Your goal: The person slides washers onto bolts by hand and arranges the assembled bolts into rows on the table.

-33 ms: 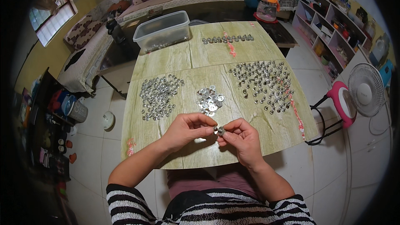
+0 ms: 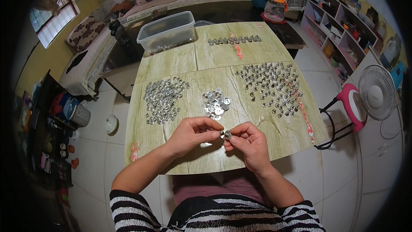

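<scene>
My left hand (image 2: 195,132) pinches a small dark metal piece (image 2: 222,132), probably a nut, between thumb and fingertips. Close beside it, my right hand (image 2: 248,142) grips a bolt (image 2: 228,135) whose round, washer-like end faces up. Fingers hide much of both pieces, and I cannot tell whether they touch. Just beyond my hands lies a heap of flat metal washers (image 2: 218,104). To its left spreads a pile of small silvery nuts (image 2: 163,99). Over on the right, many bolts (image 2: 273,86) stand mostly on their heads.
Across the back of the wood-patterned table (image 2: 201,66) runs a row of bolts with washers (image 2: 234,40). A clear plastic bin (image 2: 167,32) with metal parts inside sits at the far left corner. A white fan (image 2: 377,92) and a pink-backed stool or chair (image 2: 352,107) stand to the right.
</scene>
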Action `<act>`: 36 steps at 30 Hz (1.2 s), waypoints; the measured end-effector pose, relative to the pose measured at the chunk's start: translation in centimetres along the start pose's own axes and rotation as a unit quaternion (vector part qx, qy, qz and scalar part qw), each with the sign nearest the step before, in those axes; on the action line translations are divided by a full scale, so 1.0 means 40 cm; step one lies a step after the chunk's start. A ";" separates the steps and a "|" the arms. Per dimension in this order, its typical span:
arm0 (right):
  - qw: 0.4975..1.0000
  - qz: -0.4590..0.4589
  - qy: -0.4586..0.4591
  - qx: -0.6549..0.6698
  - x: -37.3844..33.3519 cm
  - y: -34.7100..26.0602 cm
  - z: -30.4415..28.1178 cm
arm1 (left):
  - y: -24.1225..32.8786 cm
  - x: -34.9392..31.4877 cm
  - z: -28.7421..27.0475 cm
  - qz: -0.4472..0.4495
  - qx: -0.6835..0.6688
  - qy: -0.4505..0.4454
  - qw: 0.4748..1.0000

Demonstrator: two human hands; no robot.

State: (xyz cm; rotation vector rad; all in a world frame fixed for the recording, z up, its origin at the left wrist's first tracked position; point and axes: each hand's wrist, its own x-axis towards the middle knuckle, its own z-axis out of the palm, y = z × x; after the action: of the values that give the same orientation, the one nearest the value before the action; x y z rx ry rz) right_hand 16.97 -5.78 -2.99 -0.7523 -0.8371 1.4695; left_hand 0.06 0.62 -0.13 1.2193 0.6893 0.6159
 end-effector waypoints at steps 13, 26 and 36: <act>1.000 0.009 -0.020 -0.005 -0.003 0.001 0.004 | -0.012 -0.007 0.005 0.053 0.060 0.004 0.997; 0.999 -0.009 -0.025 -0.034 0.001 0.010 0.006 | -0.011 -0.005 0.011 0.131 0.087 0.018 0.987; 0.999 -0.008 -0.017 -0.046 -0.002 0.015 0.002 | -0.019 -0.016 0.022 0.198 0.183 0.054 0.962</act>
State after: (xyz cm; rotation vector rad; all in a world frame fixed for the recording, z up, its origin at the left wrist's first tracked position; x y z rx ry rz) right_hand 16.59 -5.88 -3.44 -0.7886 -0.9405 1.4413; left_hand 0.35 -0.58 -0.62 1.6997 0.6722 0.9192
